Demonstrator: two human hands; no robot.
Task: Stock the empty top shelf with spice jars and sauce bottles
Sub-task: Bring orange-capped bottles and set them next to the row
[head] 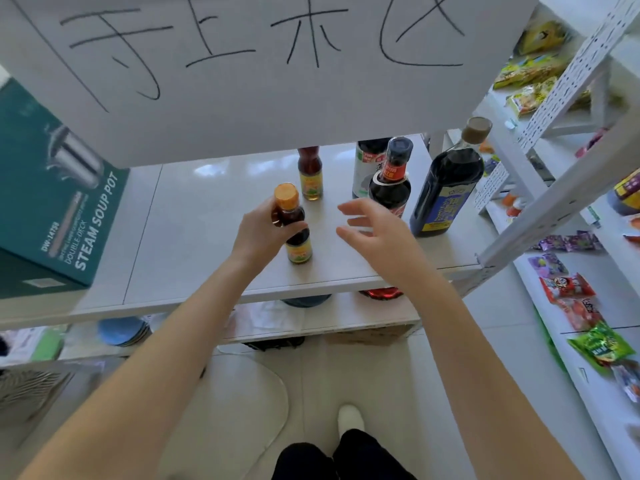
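My left hand (261, 226) grips a small dark sauce bottle with an orange cap (292, 225), standing upright on the white shelf (207, 216). My right hand (374, 230) hovers open just to its right, fingers spread, holding nothing. Behind stand a small red-capped bottle (310, 173), a white-labelled dark bottle (367, 164), a round dark bottle with a black cap (391, 185) and a tall dark bottle with a blue label (446, 188).
A white paper sign (263, 64) with handwriting hangs above the shelf and hides its back. A teal soup pot box (52, 202) fills the shelf's left end. Snack packets (568, 285) lie on the rack to the right. Lower shelves hold more goods.
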